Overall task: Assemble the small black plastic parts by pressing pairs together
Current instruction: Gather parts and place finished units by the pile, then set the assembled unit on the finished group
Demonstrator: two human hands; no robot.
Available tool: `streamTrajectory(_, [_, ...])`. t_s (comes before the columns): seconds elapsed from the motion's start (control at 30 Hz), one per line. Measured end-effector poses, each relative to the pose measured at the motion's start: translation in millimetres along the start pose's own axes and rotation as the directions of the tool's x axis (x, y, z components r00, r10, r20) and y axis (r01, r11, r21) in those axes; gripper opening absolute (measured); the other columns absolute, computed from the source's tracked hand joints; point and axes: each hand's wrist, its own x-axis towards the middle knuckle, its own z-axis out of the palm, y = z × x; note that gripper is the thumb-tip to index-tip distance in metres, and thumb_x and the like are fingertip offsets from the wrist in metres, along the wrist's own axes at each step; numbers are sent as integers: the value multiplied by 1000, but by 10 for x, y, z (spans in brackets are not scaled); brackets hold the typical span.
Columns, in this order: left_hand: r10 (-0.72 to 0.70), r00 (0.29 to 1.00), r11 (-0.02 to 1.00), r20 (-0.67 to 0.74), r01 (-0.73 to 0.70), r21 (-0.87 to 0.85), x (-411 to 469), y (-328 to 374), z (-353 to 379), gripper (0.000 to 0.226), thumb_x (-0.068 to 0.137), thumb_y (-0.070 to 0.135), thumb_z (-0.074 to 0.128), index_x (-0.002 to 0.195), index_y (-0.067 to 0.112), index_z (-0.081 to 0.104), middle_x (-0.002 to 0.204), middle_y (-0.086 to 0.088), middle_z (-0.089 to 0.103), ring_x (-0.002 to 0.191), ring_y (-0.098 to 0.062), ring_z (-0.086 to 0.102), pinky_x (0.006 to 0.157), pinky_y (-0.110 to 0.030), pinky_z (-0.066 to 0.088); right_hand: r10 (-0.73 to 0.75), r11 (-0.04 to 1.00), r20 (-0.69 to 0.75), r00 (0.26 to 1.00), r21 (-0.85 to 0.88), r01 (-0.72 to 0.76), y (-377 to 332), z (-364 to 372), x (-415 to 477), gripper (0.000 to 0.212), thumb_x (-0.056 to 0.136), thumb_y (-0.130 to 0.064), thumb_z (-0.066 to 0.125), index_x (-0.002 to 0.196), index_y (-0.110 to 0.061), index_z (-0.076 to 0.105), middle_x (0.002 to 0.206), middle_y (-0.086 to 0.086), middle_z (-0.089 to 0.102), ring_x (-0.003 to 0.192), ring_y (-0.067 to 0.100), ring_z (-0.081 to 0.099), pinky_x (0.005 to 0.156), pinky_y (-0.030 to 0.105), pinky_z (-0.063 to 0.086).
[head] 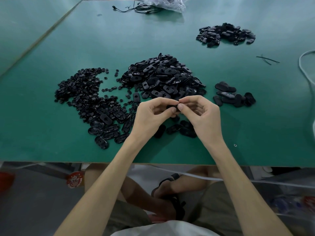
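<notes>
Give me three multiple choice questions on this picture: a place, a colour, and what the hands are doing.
1. The plastic bag lies: A at the far edge of the table; B at its near edge; C on the floor.
2. The table top is: A red; B green; C white.
3. The left hand and right hand: A lie flat; B together pinch one black part; C hold scissors.
A, it lies far across the table; B, the surface is green; B, fingertips meet on the part.

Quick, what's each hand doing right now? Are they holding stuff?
Left hand: fingers curled, pinching a small black part.
Right hand: fingers curled, pinching the same part from the other side.
</notes>
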Motion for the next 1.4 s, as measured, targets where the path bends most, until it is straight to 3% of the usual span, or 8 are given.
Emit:
streamTrajectory(0.47, [-11, 999, 1000, -31, 12, 28, -8, -29, 10, 16, 92, 2, 76, 107, 9, 76, 90, -5, 80, 85, -23, 78, 86, -38, 63, -14, 999, 30, 999, -45, 15, -15, 32, -26, 20, 93, -4, 75, 107, -18, 75, 87, -4, 76, 81, 12, 75, 79, 22, 58])
streamTrajectory(0.63, [54, 993, 985, -102, -37, 169, -4, 20, 34, 18, 98, 3, 68, 115, 7, 73, 107, -3, 75, 98, -15, 74, 92, -33, 60, -21, 999, -64, 998, -34, 19, -7, 30, -19, 15, 99, -4, 67, 107, -15, 72, 96, 4, 75, 83, 15, 77, 71, 26, 58])
streamTrajectory(0.73, [169, 976, 887, -134, -92, 452, -28, 44, 65, 24, 101, 2, 61, 122, 9, 71, 125, -1, 65, 111, -6, 63, 100, -20, 50, 37, 999, -284, 958, 10, -35, 34, -16, 6, 15, 102, -4, 62, 109, -14, 71, 101, 0, 75, 87, 13, 77, 69, 23, 58])
streamTrajectory(0.9, [74, 990, 683, -118, 36, 730, -10, 24, 107, 42, 107, 10, 52, 149, 7, 53, 158, -8, 45, 152, -23, 32, 127, -40, 24, 212, 974, -515, 831, 178, -138, 124, -66, 66, 27, 102, 0, 54, 126, -9, 63, 122, 12, 66, 98, 8, 73, 83, 25, 60])
streamTrajectory(1.03, [-14, 992, 574, -123, 109, 812, 6, -30, 125, 47, 112, 18, 39, 157, 5, 39, 166, -12, 35, 157, -26, 23, 130, -38, 7, 233, 972, -544, 806, 153, -177, 154, -76, 79, 42, 100, -2, 56, 141, -10, 52, 137, 13, 50, 107, -2, 66, 88, 18, 55])
streamTrajectory(1.2, [2, 991, 573, -135, 110, 812, -14, -7, 141, 46, 113, 21, 39, 155, 3, 43, 162, -13, 40, 154, -26, 29, 131, -39, 10, 275, 961, -529, 803, 179, -211, 185, -97, 78, 52, 100, 1, 57, 150, -5, 45, 140, 1, 33, 118, 3, 64, 77, 10, 53])
streamTrajectory(1.33, [21, 990, 583, -140, 102, 806, -28, 20, 145, 43, 112, 18, 42, 150, 2, 49, 160, -14, 40, 152, -27, 31, 130, -38, 12, 215, 976, -528, 822, 148, -160, 138, -88, 54, 57, 99, 3, 56, 153, -8, 44, 150, -1, 31, 121, 5, 64, 84, 17, 56])
streamTrajectory(1.4, [10, 991, 585, -130, 100, 805, -24, 20, 151, 40, 112, 17, 40, 148, 2, 49, 163, -14, 38, 155, -25, 28, 130, -36, 11, 183, 983, -497, 848, 93, -158, 110, -76, 44, 52, 98, 3, 57, 147, -12, 52, 148, -1, 40, 119, 1, 64, 90, 20, 56])
